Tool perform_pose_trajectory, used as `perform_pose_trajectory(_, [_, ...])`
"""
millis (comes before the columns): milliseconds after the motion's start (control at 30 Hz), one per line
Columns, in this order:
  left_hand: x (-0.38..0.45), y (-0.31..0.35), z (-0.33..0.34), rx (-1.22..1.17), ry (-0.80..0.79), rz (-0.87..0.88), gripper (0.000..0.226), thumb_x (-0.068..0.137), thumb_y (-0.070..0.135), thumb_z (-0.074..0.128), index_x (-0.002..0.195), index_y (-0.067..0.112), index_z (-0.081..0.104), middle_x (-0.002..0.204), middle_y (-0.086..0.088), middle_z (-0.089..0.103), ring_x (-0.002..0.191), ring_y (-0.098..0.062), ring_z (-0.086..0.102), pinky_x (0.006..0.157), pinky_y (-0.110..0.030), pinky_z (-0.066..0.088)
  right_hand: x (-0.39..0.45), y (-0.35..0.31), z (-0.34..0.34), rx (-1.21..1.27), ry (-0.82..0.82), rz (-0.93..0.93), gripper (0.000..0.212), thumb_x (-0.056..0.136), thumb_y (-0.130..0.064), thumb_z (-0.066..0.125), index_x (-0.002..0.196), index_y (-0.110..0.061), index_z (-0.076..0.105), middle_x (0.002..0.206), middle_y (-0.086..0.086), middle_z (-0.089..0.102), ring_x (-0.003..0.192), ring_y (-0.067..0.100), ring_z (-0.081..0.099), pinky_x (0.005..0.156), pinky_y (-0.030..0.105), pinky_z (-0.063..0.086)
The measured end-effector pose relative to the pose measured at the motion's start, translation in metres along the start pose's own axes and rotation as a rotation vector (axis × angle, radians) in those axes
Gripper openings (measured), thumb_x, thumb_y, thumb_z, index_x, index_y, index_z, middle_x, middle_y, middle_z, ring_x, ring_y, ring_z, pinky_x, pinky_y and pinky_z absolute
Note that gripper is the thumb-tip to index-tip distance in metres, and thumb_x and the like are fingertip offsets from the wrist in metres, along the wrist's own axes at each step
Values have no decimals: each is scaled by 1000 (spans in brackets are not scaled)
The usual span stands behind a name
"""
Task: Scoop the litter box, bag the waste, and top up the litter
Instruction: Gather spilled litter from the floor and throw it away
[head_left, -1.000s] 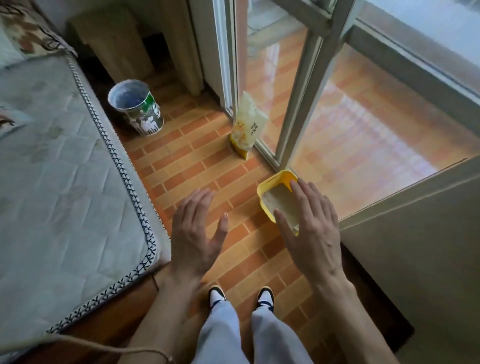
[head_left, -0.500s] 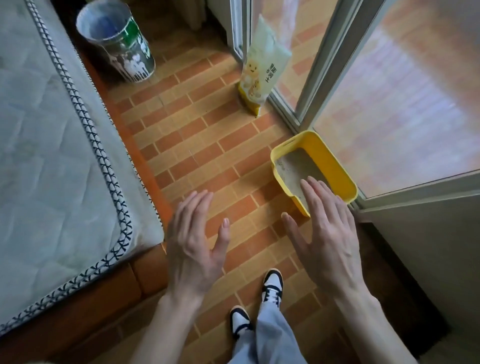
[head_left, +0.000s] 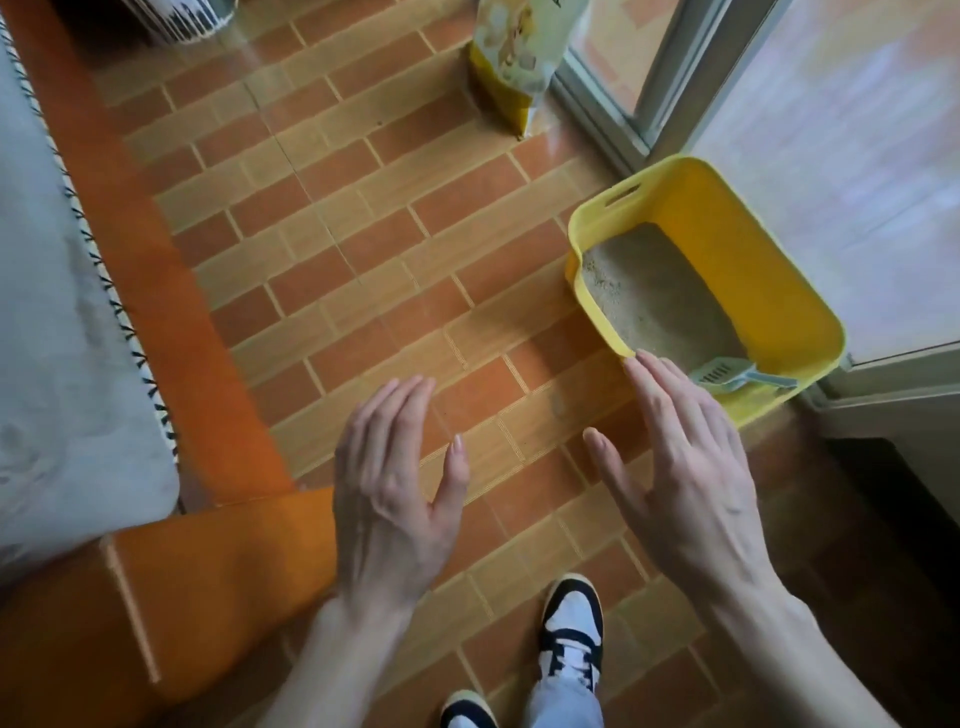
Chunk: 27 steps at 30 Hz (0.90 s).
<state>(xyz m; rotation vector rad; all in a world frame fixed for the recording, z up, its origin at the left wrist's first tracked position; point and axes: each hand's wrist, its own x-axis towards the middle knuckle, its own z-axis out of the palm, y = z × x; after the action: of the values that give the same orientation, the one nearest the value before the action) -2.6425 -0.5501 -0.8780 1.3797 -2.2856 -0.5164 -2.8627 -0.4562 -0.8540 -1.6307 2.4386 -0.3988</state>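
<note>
Brick-patterned orange and tan floor tile (head_left: 363, 249) runs under me from my black-and-white sneakers (head_left: 571, 631) out to the sliding glass door (head_left: 831, 156), with a grey quilted mattress (head_left: 47, 312) on its orange ledge along my left.

Nearest me, both my hands hang empty over the tile. My left hand (head_left: 389, 499) has its fingers straight and relaxed, palm down, holding nothing. My right hand (head_left: 685, 478) is likewise spread flat, and its fingertips (head_left: 644, 364) come over the near rim of the yellow plastic litter box (head_left: 769, 291); whether they touch the rim or only hover above it I cannot tell.

That box sits on the floor against the door frame, holding a shallow bed of pale sandy litter (head_left: 654, 301). A small pale blue-green slotted plastic scoop (head_left: 737, 375) lies inside at the near end, just beyond my right fingers, untouched.

Farther off, a yellow and cream printed bag (head_left: 511, 62), which I take for the fresh litter, stands upright by the door track. At the top left edge is the base of a striped bin (head_left: 182, 21), only partly in view.

By my reckoning nothing is done yet: no scooping, no waste bagged, no top-up. I see no waste bag anywhere. Picking up the scoop looks like my first step.
</note>
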Motion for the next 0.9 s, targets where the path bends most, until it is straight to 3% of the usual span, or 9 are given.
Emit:
perform_pose_trajectory(467, [-22, -114, 223, -14, 17, 67, 52, 106, 40, 45, 145, 8, 56, 148, -8, 58, 144, -23, 47, 116, -53, 39, 10, 89, 236, -27, 6, -73, 68, 103, -53, 48, 157, -14, 35, 160, 8, 39, 150, 23, 34, 119, 50, 36])
perform_pose_trajectory(733, [-24, -176, 303, -59, 129, 46, 51, 104, 38, 48, 143, 5, 58, 147, -9, 59, 143, -24, 49, 115, -51, 42, 33, 111, 335, -31, 81, -163, 70, 100, -57, 43, 154, -12, 40, 157, 10, 44, 147, 25, 39, 117, 50, 38])
perform_pose_trajectory(900, [-25, -191, 332, -144, 198, -7, 49, 102, 35, 51, 141, 5, 59, 145, -7, 60, 140, -19, 50, 117, -44, 41, 40, 116, 373, -56, 89, -180, 66, 101, -55, 43, 153, -14, 42, 156, 7, 46, 148, 17, 32, 121, 39, 26])
